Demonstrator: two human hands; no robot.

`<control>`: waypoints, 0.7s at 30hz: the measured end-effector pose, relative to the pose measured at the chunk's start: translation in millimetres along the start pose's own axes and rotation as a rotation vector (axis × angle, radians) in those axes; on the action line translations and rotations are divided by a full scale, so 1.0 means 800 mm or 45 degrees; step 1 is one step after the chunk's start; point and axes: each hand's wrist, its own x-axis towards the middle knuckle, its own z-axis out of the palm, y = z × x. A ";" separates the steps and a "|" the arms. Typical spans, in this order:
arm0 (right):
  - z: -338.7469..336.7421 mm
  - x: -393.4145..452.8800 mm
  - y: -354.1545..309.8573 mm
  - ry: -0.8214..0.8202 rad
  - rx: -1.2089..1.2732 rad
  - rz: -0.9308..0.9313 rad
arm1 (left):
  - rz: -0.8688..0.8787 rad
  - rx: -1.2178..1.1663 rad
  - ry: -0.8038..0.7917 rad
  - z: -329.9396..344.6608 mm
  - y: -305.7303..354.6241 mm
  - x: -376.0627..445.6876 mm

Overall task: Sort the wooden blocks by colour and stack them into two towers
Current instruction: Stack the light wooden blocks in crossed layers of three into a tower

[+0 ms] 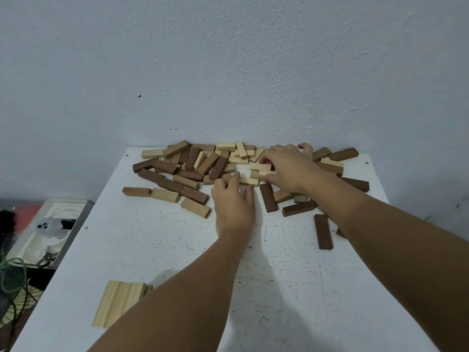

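Wooden blocks [193, 168], dark and pale, heaped at white table's [152, 245] far edge against wall [228, 59]. Pale-block layer [119, 303]: near left. Right hand [286, 168]: fingers curled on pale blocks in heap. Left hand [234, 201]: pinching pale block [250, 181].

The left forearm [162, 308] covers the near right corner of the pale pine block stack [116, 303]. Beside that stack's far right, the right hand [286, 168] hides its fingertips and several scattered wooden blocks [253, 171]; its grip cannot be told.
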 end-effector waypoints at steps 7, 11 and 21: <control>0.007 -0.018 0.002 0.151 -0.029 0.043 | -0.018 -0.042 -0.021 -0.001 -0.001 -0.001; 0.004 -0.029 0.000 0.206 -0.019 0.119 | -0.043 -0.086 -0.019 -0.001 -0.002 0.002; 0.005 -0.076 -0.021 0.250 0.056 0.197 | -0.088 -0.134 -0.159 -0.022 0.007 0.002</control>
